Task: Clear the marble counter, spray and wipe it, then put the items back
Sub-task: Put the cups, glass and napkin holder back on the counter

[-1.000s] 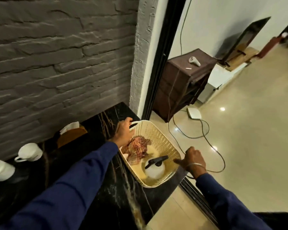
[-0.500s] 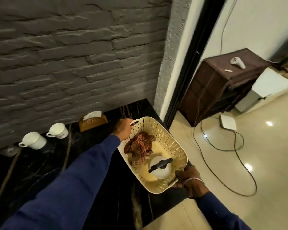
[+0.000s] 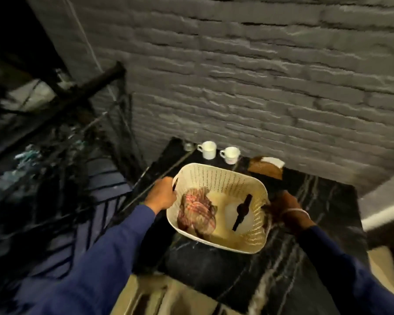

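basket (image 3: 216,178), long axis left to right

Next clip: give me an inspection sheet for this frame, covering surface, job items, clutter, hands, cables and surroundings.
Surface: black marble counter with pale veins, dimly lit; the frame is blurred.
Job's things: cream perforated basket over the counter, holding a checked cloth and a white spray bottle with a black trigger. Cannot tell whether the basket is resting or lifted.
Clutter: white cup, second white cup and wicker tissue holder, all along the wall.
Hands: left hand grips the basket's left handle; right hand holds its right rim.
Cables: thin pale line down the wall, possibly a cable.
Surroundings: grey brick wall; dark railing at left.
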Demonstrator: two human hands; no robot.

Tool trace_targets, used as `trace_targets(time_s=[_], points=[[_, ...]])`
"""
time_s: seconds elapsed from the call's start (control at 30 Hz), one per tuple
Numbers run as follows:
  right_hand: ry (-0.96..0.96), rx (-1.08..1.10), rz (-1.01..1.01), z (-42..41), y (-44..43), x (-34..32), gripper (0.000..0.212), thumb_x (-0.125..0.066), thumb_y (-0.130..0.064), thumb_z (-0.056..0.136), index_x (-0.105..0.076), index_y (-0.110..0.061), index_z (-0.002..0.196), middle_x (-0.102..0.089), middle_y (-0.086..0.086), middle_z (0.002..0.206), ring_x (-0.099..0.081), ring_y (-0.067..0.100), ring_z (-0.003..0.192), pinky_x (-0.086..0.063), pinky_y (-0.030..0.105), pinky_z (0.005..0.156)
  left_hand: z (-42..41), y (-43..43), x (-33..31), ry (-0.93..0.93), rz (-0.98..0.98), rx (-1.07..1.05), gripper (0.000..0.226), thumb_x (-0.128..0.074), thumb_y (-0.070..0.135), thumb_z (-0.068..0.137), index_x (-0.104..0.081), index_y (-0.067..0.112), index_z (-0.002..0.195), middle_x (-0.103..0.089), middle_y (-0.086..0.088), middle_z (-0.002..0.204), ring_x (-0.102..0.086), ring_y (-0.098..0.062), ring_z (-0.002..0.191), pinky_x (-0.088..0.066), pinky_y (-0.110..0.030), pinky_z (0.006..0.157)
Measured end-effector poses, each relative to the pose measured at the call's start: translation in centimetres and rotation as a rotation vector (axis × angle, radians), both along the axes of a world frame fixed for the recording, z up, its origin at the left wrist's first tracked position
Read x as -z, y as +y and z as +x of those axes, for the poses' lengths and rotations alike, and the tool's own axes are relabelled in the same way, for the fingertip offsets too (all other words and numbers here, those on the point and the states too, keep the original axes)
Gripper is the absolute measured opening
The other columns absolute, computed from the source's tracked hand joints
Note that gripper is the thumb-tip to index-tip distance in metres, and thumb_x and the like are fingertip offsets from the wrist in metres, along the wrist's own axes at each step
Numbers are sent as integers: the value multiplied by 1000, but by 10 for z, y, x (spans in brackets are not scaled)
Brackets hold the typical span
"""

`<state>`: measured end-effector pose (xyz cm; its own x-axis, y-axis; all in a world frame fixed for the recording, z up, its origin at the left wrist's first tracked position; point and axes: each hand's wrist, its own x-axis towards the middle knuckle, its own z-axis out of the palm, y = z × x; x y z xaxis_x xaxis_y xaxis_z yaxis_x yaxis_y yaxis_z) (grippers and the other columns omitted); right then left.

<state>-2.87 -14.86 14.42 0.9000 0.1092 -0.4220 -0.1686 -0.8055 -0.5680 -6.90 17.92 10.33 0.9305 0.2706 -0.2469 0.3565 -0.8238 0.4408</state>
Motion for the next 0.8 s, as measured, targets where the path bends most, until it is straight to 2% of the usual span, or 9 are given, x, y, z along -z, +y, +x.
trace_targets(time_s=[0.07,0.17,0.27,0.37,0.43,0.53,0.6,0.67,0.8], points=[[-41,-153,-10,1,57,-5,8,-67,-16,88,-65,-9,91,-61,6,87,-61,23,86,-45,32,75,-50,42,-1,-4,15,-130,18,-60,13,86,-70,6,98,-72,-22,104,-67,-38,103,-50,-38,73],[-131,-406,-38,-4,138,3,22,-69,-12,86,-68,0,104,-66,15,101,-62,28,101,-46,36,82,-127,96,1,4,68,-318,19,-59,14,86,-69,6,100,-71,-21,104,-66,-40,103,-50,-43,74],[-153,-621,-82,-21,214,9,18,-69,-12,86,-71,4,95,-63,9,88,-55,16,85,-37,18,69,-196,135,5,11,35,-501,17,-59,10,87,-68,3,99,-70,-23,103,-65,-41,102,-50,-46,75],[-176,-770,-159,-44,292,24,24,-64,-18,89,-71,4,86,-60,12,78,-58,22,78,-43,29,71,-266,169,15,27,-24,-691,12,-57,11,84,-64,2,90,-68,-23,95,-65,-42,96,-44,-42,63],[-209,-901,-200,-70,341,34,28,-60,-24,93,-72,1,94,-66,17,90,-64,27,88,-46,34,76,-312,186,19,33,-54,-769,8,-57,8,84,-61,2,86,-66,-23,90,-65,-42,94,-41,-39,61],[-288,-1072,-239,-109,401,53,28,-60,-28,92,-70,-8,109,-66,16,112,-62,32,104,-46,37,88,-366,201,23,59,-104,-897,2,-58,5,84,-58,4,87,-68,-23,100,-65,-40,99,-42,-37,63],[-342,-1147,-247,-136,431,66,31,-60,-28,92,-67,-10,117,-64,13,120,-57,31,112,-42,35,94,-398,210,35,86,-131,-953,3,-59,3,83,-62,4,84,-70,-23,101,-66,-39,100,-42,-34,63],[-339,-1179,-284,-156,456,81,35,-59,-27,94,-63,-8,122,-60,14,126,-53,31,118,-39,36,99,-422,219,52,102,-175,-996,14,-60,4,80,-68,2,90,-72,-22,101,-67,-39,99,-49,-38,68],[-342,-1283,-316,-183,512,130,41,-56,-31,95,-58,-8,128,-57,15,130,-50,33,122,-39,38,102,-454,234,107,125,-263,-1130,22,-62,2,74,-69,-2,94,-71,-24,100,-69,-38,96,-56,-40,73]])
